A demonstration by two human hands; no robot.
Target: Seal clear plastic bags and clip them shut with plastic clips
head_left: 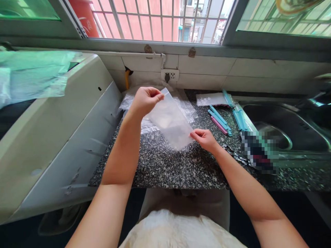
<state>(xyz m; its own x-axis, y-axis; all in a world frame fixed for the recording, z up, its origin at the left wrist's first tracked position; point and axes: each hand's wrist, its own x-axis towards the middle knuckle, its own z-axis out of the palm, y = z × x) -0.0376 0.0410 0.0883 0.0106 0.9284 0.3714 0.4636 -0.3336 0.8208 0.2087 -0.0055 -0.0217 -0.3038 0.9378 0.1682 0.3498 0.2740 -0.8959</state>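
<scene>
Behind the left hand (pixel 149 99) and right hand (pixel 204 138), both arms (pixel 124 151) are bare past the elbow (pixel 116 182); farther back come a loose cream top (pixel 176 230) and duller greyish-beige cloth (pixel 160 203).

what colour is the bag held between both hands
The bag is a cloudy, translucent white, seen in the head view.

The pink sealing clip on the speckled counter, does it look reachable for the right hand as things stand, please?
Probably yes: the pink sealing clip lies near the right hand with nothing visible between them, though that hand pinches the translucent bag and would likely have to let go first.
</scene>
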